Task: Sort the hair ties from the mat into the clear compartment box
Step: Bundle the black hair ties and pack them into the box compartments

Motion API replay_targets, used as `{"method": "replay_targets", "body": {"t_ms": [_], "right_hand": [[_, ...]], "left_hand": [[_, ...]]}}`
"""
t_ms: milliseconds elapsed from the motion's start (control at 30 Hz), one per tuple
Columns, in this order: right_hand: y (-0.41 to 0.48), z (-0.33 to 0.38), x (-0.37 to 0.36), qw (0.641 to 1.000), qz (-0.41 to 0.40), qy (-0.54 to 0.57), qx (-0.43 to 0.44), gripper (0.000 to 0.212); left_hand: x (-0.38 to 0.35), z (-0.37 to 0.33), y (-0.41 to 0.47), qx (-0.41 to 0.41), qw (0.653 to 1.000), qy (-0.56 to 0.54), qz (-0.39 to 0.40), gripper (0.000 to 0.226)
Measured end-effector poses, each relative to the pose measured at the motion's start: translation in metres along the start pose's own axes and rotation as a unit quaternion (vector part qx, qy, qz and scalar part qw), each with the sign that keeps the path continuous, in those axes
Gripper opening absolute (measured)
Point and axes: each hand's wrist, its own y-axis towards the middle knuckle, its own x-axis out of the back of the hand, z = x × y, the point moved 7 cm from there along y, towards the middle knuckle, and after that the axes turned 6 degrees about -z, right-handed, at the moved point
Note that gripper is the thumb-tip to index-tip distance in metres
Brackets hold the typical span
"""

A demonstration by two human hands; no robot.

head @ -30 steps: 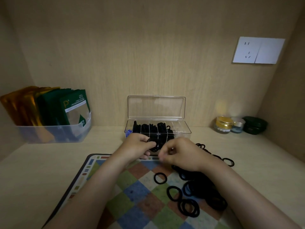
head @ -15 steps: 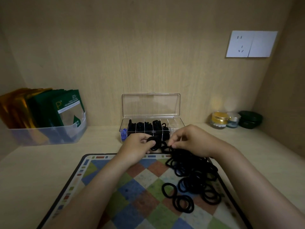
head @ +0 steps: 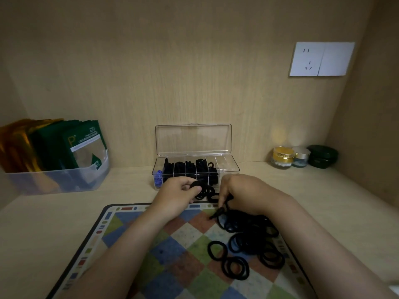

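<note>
The left hand (head: pixel 177 194) is pinching a small bunch of black hair ties (head: pixel 201 189) just in front of the clear compartment box (head: pixel 226 164), while the right hand (head: pixel 241 194) is closing its fingertips on one tie from the loose pile (head: pixel 250 236) lying on the checkered mat (head: pixel 151 251).

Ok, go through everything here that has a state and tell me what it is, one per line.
clear compartment box: lid open, upright; rightmost compartment looks empty.
left hand: pinching several black hair ties.
right hand: pinching a tie at the pile.
pile: loose on the mat.
jars: closed.
</note>
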Motion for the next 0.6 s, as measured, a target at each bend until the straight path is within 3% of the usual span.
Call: {"method": "replay_targets", "body": {"t_ms": [200, 333, 400, 500, 600], "right_hand": [[-0.003, -0.011, 0.019, 0.974, -0.108, 0.193, -0.04, 0.025], [-0.009, -0.004, 0.015, 0.967, -0.01, 0.251, -0.031, 0.031], [-0.013, 0.002, 0.01, 0.969, 0.05, 0.24, -0.017, 0.038], [-0.016, 0.009, 0.001, 0.984, 0.112, 0.137, -0.013, 0.039], [-0.014, 0.009, -0.006, 0.988, 0.121, 0.082, -0.043, 0.029]], "left_hand": [[0.001, -0.004, -0.001, -0.005, 1.0, -0.02, -0.007, 0.013], [0.0, -0.004, 0.0, 0.0, 1.0, -0.027, -0.008, 0.014], [-0.001, -0.004, 0.0, 0.0, 1.0, -0.03, -0.006, 0.013], [-0.002, -0.003, 0.0, 0.0, 1.0, -0.028, -0.003, 0.012], [-0.004, -0.004, 0.0, -0.004, 1.0, -0.026, -0.001, 0.011]]}}
